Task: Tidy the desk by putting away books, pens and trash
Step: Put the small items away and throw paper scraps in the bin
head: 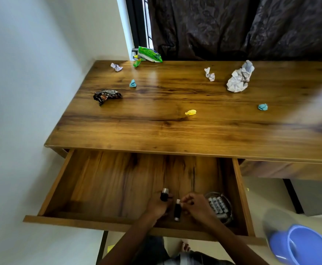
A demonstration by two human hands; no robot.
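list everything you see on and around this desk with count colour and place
desk: 1, brown wood, centre
drawer: 1, brown, pulled open
white paper balls: 3, desk rear
blue paper balls: 2, desk left-rear and right
yellow scrap: 1, desk middle
dark wrapper: 1, desk left
green packet: 1, back edge
black adapters: 2, in drawer
bowl of batteries: 1, drawer right
blue bin: 1, floor right
curtain: 1, dark, behind
left hand: holds one adapter
right hand: pinches the other
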